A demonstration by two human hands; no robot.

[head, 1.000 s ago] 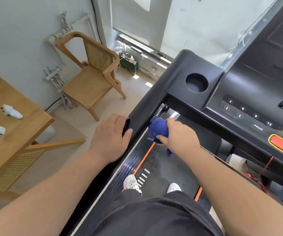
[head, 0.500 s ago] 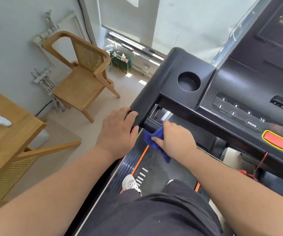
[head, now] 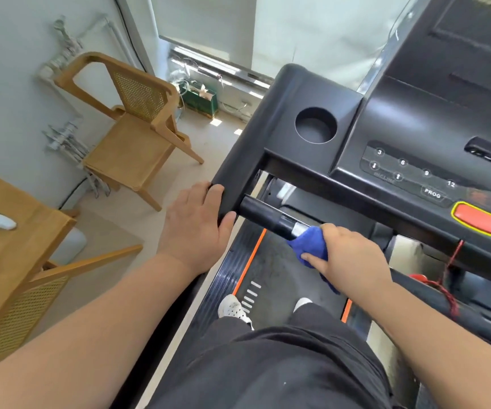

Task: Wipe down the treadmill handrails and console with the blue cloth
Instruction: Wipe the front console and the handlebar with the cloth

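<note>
The blue cloth (head: 309, 246) is bunched under the curled fingers (head: 331, 231) of the right hand (head: 353, 258) against the inner bar (head: 267, 215); the handrail (head: 238, 169) is clasped by the left hand (head: 194, 228).

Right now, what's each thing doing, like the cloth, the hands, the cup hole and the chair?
blue cloth: bunched up, pressed on the black bar.
right hand: grips the blue cloth against the bar.
left hand: holds the end of the left handrail.
cup holder: empty.
chair: upright, nobody on it.
red cord: hangs down from the console.
</note>
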